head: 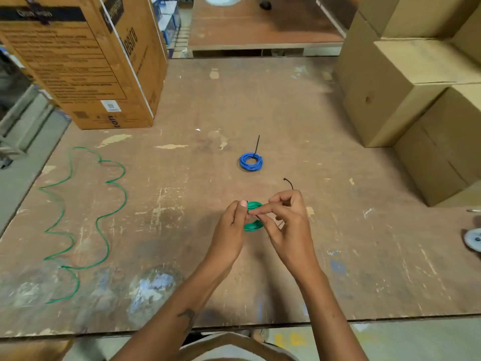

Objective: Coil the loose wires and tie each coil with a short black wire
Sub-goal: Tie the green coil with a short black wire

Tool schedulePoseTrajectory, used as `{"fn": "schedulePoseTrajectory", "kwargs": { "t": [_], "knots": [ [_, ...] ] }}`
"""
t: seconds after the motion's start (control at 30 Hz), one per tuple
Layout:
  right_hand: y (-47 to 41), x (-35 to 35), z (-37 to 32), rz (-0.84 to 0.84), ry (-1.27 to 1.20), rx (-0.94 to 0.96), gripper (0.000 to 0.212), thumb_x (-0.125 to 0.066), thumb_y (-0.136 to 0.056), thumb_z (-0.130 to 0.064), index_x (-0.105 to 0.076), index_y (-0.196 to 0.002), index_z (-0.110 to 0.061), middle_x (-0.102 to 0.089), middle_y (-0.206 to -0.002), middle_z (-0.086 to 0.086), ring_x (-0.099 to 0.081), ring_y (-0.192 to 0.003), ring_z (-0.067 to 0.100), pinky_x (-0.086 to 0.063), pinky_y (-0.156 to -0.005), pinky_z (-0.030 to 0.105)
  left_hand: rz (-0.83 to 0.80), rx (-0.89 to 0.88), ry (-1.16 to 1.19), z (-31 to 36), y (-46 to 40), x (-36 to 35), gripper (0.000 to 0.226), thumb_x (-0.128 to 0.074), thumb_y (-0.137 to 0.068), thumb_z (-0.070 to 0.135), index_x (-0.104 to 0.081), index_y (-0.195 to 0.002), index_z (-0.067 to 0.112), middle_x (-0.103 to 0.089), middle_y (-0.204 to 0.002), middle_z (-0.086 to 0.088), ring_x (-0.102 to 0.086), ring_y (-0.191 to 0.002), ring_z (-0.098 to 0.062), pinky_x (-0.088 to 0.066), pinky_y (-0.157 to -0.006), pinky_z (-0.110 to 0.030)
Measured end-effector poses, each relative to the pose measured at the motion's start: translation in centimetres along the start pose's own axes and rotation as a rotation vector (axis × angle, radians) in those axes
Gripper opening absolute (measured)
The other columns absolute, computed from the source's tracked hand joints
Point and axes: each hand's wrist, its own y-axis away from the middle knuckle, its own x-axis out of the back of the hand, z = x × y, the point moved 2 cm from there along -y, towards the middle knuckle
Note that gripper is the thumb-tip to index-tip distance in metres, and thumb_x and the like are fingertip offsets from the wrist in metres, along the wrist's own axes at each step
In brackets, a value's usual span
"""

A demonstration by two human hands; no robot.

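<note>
Left hand [234,220] grips green coil [253,225] above bench [338,256]; right hand [285,220] pinches black tie [287,182] at coil. Coil light, springy, probably unwinds if released: pinch across turns. Blue coil [251,161] tied, beyond. Loose green wire [86,217] far left.

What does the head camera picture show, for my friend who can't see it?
Two hands hold a green wire coil above a worn wooden table, the right hand pinching a short black wire at it. Farther away lies a tied blue coil, and a loose green wire snakes at left.
</note>
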Motion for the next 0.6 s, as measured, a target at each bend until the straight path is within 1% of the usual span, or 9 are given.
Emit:
{"fn": "schedulePoseTrajectory", "kwargs": {
  "t": [0.07,0.1,0.17,0.23,0.27,0.33,0.47,0.53,0.6],
  "knots": [
    [-0.1,-0.9,-1.0,0.031,-0.011,0.09,0.031,-0.074,-0.091,0.006,-0.084,-0.098,-0.022,-0.054,-0.124,0.002,-0.057,-0.123,0.014,-0.045,-0.098,0.018,-0.019,0.02,0.059,0.4,0.2,1.0,0.032,-0.041,-0.111,0.031,-0.06,-0.087,0.022,-0.062,-0.067,0.017,-0.054,-0.062,0.004,-0.035,-0.055,-0.021],
    [-0.1,-1.3,-1.3,0.037,-0.03,0.122,0.033,-0.072,-0.091,0.01,-0.084,-0.098,-0.02,-0.056,-0.13,0.004,-0.058,-0.127,0.017,-0.048,-0.1,0.022,-0.039,0.041,0.092,0.5,0.3,1.5,0.031,-0.041,-0.111,0.032,-0.06,-0.087,0.023,-0.061,-0.065,0.019,-0.054,-0.062,0.003,-0.034,-0.054,-0.022],
    [-0.2,-2.1,-1.9,0.031,-0.074,0.173,0.038,-0.067,-0.091,0.017,-0.084,-0.101,-0.015,-0.062,-0.139,0.005,-0.062,-0.128,0.021,-0.054,-0.099,0.032,-0.097,0.086,0.178,1.0,0.5,2.4,0.028,-0.042,-0.11,0.032,-0.061,-0.093,0.022,-0.06,-0.063,0.02,-0.053,-0.057,0.002,-0.03,-0.053,-0.025],
    [-0.2,-2.7,-2.3,0.027,-0.087,0.247,0.039,-0.063,-0.092,0.022,-0.083,-0.104,-0.009,-0.069,-0.134,0.006,-0.067,-0.124,0.023,-0.058,-0.095,0.044,-0.151,0.116,0.243,1.4,0.4,3.3,0.026,-0.042,-0.111,0.03,-0.062,-0.098,0.02,-0.058,-0.06,0.019,-0.049,-0.05,0.001,-0.027,-0.053,-0.028],
    [-0.1,-3.1,-2.4,0.037,-0.068,0.282,0.038,-0.063,-0.091,0.022,-0.082,-0.105,-0.007,-0.071,-0.13,0.006,-0.068,-0.121,0.023,-0.058,-0.093,0.046,-0.17,0.12,0.251,1.4,0.3,3.6,0.027,-0.041,-0.111,0.029,-0.063,-0.099,0.021,-0.056,-0.059,0.019,-0.047,-0.048,0.0,-0.027,-0.053,-0.029],
    [0.0,-3.8,-2.6,0.079,-0.021,0.324,0.034,-0.063,-0.092,0.019,-0.082,-0.107,-0.005,-0.073,-0.123,0.007,-0.069,-0.117,0.022,-0.058,-0.092,0.044,-0.193,0.121,0.243,1.2,-0.1,4.2,0.029,-0.04,-0.111,0.03,-0.065,-0.1,0.022,-0.053,-0.058,0.017,-0.046,-0.047,-0.002,-0.03,-0.053,-0.029],
    [0.6,-4.9,-2.6,0.148,0.063,0.386,0.028,-0.06,-0.097,0.013,-0.081,-0.109,-0.001,-0.074,-0.12,0.01,-0.069,-0.114,0.022,-0.056,-0.093,0.037,-0.248,0.162,0.201,0.4,-0.9,5.0,0.03,-0.039,-0.111,0.032,-0.067,-0.107,0.021,-0.044,-0.06,0.011,-0.043,-0.049,-0.004,-0.039,-0.055,-0.03],
    [0.8,-5.2,-2.5,0.157,0.082,0.41,0.028,-0.058,-0.098,0.012,-0.08,-0.11,0.0,-0.074,-0.12,0.01,-0.07,-0.113,0.023,-0.056,-0.093,0.036,-0.268,0.19,0.244,0.2,-1.0,5.1,0.029,-0.04,-0.111,0.03,-0.065,-0.103,0.019,-0.04,-0.062,0.008,-0.039,-0.048,-0.003,-0.036,-0.055,-0.028],
    [0.8,-5.4,-2.5,0.162,0.071,0.4,0.028,-0.06,-0.097,0.014,-0.08,-0.11,-0.001,-0.074,-0.12,0.009,-0.07,-0.112,0.023,-0.056,-0.093,0.037,-0.249,0.172,0.244,0.0,-1.2,5.1,0.026,-0.041,-0.111,0.03,-0.063,-0.101,0.018,-0.041,-0.062,0.009,-0.039,-0.049,-0.002,-0.034,-0.053,-0.026]
  ]
}}
